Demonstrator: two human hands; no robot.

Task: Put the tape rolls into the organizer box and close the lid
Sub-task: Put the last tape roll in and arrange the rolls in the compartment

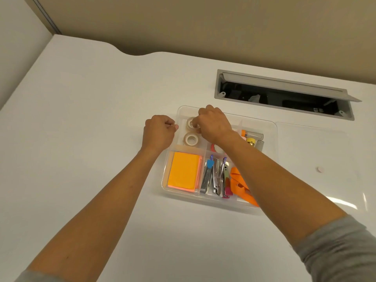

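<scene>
A clear plastic organizer box (270,127) lies open on the white desk. Two tape rolls sit in its far-left compartment: one (191,139) lies flat nearer me, the other (190,123) farther back. My right hand (213,124) reaches over the box and its fingertips pinch the far tape roll. My left hand (159,133) rests at the box's left wall with fingers curled and nothing visible in them. The clear lid (317,159) lies flat on the desk to the right of the box.
Other compartments hold orange sticky notes (184,173), staplers (215,176), orange scissors (240,185) and small bottles (251,138). An open cable hatch (282,96) is set in the desk behind the box. A small round sticker (319,169) lies at the right.
</scene>
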